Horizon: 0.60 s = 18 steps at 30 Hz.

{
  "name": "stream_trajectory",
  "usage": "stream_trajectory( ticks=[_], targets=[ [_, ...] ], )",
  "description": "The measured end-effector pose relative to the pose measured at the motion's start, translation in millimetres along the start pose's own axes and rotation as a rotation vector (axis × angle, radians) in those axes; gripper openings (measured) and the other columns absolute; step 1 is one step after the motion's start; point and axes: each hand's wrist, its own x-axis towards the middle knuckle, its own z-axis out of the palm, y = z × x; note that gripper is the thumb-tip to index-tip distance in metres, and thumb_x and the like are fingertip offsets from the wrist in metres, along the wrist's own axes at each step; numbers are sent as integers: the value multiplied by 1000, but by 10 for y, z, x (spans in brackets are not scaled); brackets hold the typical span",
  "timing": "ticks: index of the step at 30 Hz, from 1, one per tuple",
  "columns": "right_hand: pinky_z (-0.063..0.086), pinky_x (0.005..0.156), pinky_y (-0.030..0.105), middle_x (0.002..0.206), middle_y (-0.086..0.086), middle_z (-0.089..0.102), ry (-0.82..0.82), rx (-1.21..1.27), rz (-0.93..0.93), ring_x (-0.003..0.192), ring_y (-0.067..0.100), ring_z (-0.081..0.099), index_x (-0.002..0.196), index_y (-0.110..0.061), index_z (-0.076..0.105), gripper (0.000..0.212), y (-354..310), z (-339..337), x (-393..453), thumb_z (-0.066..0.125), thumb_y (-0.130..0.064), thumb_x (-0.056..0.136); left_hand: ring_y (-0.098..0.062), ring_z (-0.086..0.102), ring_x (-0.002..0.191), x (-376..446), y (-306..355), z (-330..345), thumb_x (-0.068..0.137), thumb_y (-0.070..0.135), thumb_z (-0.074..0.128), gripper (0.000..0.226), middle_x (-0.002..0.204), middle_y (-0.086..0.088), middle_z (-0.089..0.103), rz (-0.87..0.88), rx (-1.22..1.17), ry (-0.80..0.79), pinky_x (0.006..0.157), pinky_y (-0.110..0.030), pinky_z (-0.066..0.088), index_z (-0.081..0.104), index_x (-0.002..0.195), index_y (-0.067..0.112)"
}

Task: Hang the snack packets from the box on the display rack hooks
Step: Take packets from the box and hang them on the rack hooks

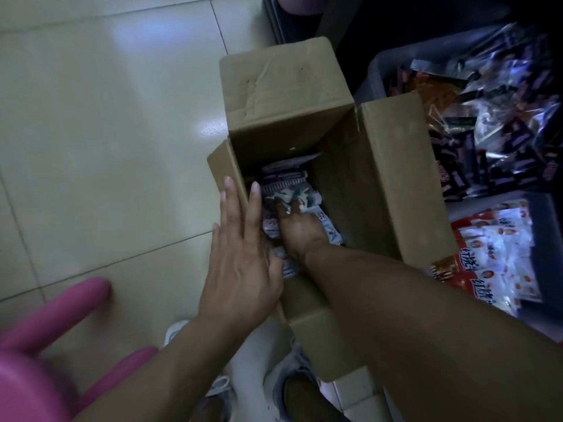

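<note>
A: Entry, head view. Cardboard box [335, 184] stands on the tiled floor [106, 132], all four flaps folded outward. Far flap [283, 83] tilts away; right flap [402, 178] leans toward the bins.

B: Open room?

A: Left of the box, bare tile out to the frame edge. Near left, a pink stool [39, 360], legs splayed, well apart from the box. Right side is tight: the right flap rests against a grey bin [384, 65] of dark purple packets, and a second bin [545, 254] of red-and-white packets sits just beside it. The box mouth is narrow, with both forearms over its near edge.

B: Hands?

A: Left hand [240, 257] is flat, fingers straight and spread, lying across the box's left wall, fingertips [254, 190] just touching the packets. It holds nothing. Right hand [300, 229] is down inside the box, fingers curled into the top of the pile, gripping a snack packet [289, 193].

B: The packets?

A: Snack packets [274, 226] lie in a loose heap at the box bottom, against the left and near walls. White wrappers with purple and dark green print, crumpled and glossy. Print is too blurred to read. The right part of the box bottom is in shadow; contents there cannot be told.

B: Anything else?

A: Grey shoes [289, 376] beside the near flap.
</note>
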Motion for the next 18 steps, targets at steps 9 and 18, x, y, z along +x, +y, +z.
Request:
stream_trajectory(
  ticks=[9, 18],
  targets=[
    [50, 87, 39, 127, 17, 65, 153, 169, 14, 115, 39, 63, 152, -26, 34, 58, 173, -961, -774, 53, -16, 98, -21, -22, 157, 19, 67, -301, 92, 40, 69, 117, 143, 16, -60, -81, 154, -214, 128, -52, 11, -34, 146, 46],
    [61, 73, 43, 114, 7, 75, 367, 494, 53, 90, 26, 73, 154, -45, 33, 81, 456, -1496, -2040, 63, -6, 89, -20, -21, 156, 56, 365, -650, 79, 56, 79, 125, 170, -1, -24, -8, 218, -229, 130, -43, -3, -9, 163, 27]
  ],
)
